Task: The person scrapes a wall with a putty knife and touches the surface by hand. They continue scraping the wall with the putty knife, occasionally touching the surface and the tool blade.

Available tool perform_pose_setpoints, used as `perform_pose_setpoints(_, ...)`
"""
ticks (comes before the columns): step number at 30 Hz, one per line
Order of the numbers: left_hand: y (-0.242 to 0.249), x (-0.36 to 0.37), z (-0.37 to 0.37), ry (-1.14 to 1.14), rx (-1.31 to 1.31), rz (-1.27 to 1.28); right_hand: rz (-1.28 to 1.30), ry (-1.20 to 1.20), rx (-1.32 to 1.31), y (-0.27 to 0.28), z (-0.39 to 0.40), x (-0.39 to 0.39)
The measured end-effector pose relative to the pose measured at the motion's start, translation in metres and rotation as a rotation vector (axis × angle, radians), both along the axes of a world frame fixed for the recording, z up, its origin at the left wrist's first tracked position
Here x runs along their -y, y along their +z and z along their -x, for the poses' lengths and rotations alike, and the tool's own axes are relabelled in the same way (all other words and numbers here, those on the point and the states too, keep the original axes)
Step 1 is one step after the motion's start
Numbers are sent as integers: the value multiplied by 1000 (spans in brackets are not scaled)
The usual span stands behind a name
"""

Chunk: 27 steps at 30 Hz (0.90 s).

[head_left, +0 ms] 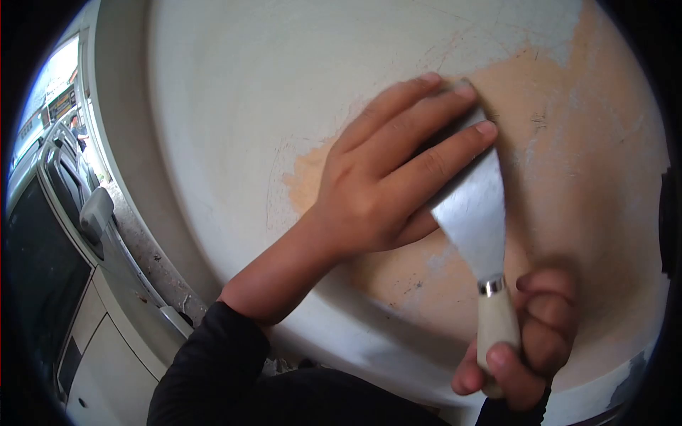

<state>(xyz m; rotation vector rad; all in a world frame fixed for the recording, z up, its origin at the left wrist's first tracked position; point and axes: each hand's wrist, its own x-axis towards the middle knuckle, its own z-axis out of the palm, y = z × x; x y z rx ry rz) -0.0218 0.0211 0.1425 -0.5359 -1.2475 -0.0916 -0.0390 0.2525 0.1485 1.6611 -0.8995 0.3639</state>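
A putty knife (480,206) with a wide metal blade and a pale handle slants across the right half of the head view. My right hand (540,334) is closed around its handle, low on the right, with the thumb along the front. My left hand (387,167) lies stretched out over the panel, fingers extended and slightly apart, its fingertips overlapping the upper part of the blade. Those fingers hide the blade's far edge, and what lies under the palm is hidden too. Behind both hands is a curved, pale vehicle body panel (234,92) with tan filler patches (597,177) and scratches.
Along the left stands another vehicle (64,284) with a side mirror (96,213). A strip of rough ground (170,277) runs between it and the panel. Far off at upper left, a person (77,128) is partly visible near the bright opening.
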Motion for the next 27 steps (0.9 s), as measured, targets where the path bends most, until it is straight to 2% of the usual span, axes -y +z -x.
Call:
perform_pose_setpoints(1,-1,4,-15,13,-5,-7,66,59,-69,1,3,-1)
perform_pose_setpoints(3,-5,15,-53,122,229,44,13,54,-99,9,0,-13)
perform_pose_setpoints(5,-22,25,-92,-256,552,-126,-245,91,-146,20,1,-18)
perform_pose_setpoints(6,-31,37,-93,-496,546,-168,-244,106,-140,14,1,-16)
perform_pose_setpoints(7,-39,35,-91,-687,525,-337,-153,86,-115,5,0,-14)
perform_pose_setpoints(9,-35,35,-88,-970,550,-498,-80,88,-99,-3,-5,-15)
perform_pose_setpoints(11,-26,21,-90,-963,692,-711,-203,31,-48,-3,-10,-16)
perform_pose_setpoints(13,-22,12,-91,-904,615,-825,-261,15,-36,0,-15,-17)
perform_pose_setpoints(15,-25,23,-88,-1130,656,-831,-306,-13,-23,0,-18,-17)
perform_pose_setpoints(16,-26,26,-82,-1125,581,-883,-326,-7,-22,0,-17,-18)
perform_pose_setpoints(19,-45,56,-75,-1065,467,-810,-341,-26,0,1,-23,-20)
perform_pose_setpoints(20,-49,62,-83,-979,526,-868,-342,-51,24,1,-25,-20)
perform_pose_setpoints(24,-36,16,-87,-809,555,-764,-361,-54,23,0,-20,-21)
perform_pose_setpoints(25,-40,18,-87,-863,656,-682,-393,-35,16,0,-18,-20)
perform_pose_setpoints(27,-41,18,-89,-923,684,-801,-424,-23,13,0,-16,-15)
